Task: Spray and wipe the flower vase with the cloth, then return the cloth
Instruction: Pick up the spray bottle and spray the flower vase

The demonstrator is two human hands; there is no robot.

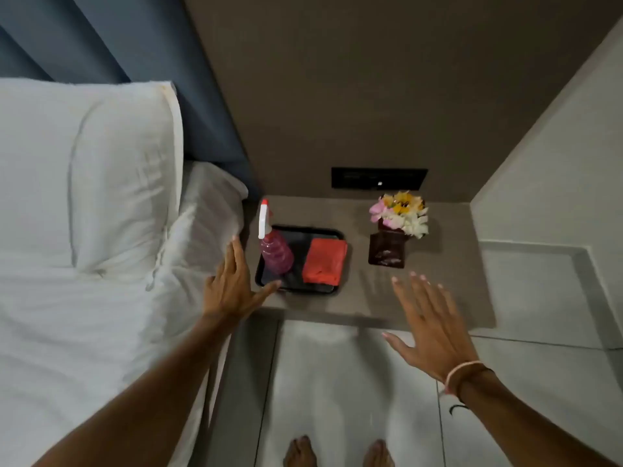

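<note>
Hands empty, spread: left hand beside tray, right hand over tabletop edge. Vase stands right of tray; bottle and cloth lie in it. Step judged: reach, nothing grasped. Next: lift bottle. Vase surface dark, details unreadable.
</note>
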